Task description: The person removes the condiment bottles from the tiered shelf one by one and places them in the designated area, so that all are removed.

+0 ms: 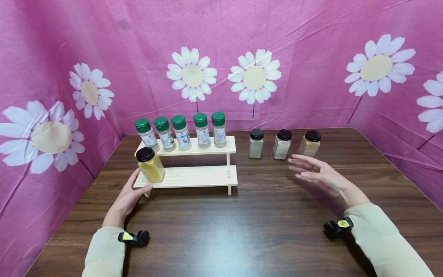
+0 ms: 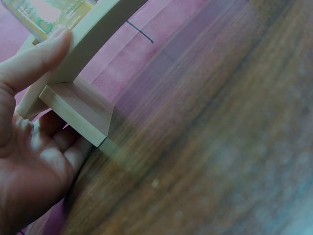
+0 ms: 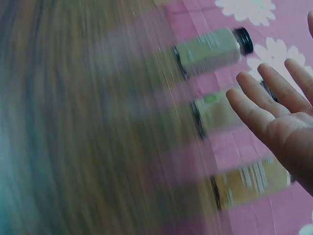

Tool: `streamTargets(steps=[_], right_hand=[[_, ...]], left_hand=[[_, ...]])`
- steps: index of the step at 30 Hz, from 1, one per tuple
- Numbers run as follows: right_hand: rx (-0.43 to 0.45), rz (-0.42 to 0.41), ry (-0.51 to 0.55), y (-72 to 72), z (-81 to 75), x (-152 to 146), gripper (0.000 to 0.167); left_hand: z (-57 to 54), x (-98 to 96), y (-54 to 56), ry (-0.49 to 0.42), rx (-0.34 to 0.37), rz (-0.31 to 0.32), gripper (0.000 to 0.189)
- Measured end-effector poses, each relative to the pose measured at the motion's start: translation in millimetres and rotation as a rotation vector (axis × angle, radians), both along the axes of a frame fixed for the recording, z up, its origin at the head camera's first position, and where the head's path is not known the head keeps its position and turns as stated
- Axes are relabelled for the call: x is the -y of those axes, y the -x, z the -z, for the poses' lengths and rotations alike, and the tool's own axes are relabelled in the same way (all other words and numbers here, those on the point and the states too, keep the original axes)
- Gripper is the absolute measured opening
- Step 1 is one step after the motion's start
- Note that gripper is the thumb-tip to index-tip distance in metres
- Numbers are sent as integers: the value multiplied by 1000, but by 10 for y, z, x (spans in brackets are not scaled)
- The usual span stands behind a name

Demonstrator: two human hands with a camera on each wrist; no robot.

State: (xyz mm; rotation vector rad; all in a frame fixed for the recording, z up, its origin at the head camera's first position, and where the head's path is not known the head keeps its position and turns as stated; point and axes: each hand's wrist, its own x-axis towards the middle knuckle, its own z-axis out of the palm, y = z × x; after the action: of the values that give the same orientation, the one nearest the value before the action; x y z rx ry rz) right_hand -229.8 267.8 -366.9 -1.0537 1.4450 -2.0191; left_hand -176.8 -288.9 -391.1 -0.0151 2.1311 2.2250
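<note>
My left hand (image 1: 125,197) grips the left end of a two-step wooden spice rack (image 1: 199,176). In the left wrist view, its thumb (image 2: 41,56) lies on the lower step's edge and the fingers curl beneath, by the rack's leg (image 2: 80,110). A square jar of yellow powder (image 1: 154,170) with a black lid stands on that step, right above the thumb. My right hand (image 1: 320,175) hovers with fingers extended, holding nothing, just in front of a black-lidded jar of tan powder (image 1: 309,148). Two paler black-lidded jars, one greenish (image 1: 255,148) and one whitish (image 1: 281,148), stand left of it.
Several green-capped spice bottles (image 1: 219,134) line the rack's upper step, some leaning slightly. The dark wood table (image 1: 221,231) stretches in front. A pink cloth with daisies (image 1: 221,30) hangs behind the table and along its sides.
</note>
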Motion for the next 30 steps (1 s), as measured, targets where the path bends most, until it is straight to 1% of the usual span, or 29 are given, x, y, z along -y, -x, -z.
streamTargets(steps=[7, 15, 22, 30], right_hand=[[2, 20, -70, 4, -16, 301, 52], [-5, 29, -109, 4, -6, 657, 52], [57, 41, -145, -9, -6, 938, 54], [105, 31, -122, 3, -61, 1260, 59]], left_hand=[[23, 24, 4, 6, -1, 3, 86], [14, 13, 25, 0, 17, -5, 87], [25, 21, 30, 2, 18, -1, 87], [18, 16, 26, -2, 11, -3, 87]])
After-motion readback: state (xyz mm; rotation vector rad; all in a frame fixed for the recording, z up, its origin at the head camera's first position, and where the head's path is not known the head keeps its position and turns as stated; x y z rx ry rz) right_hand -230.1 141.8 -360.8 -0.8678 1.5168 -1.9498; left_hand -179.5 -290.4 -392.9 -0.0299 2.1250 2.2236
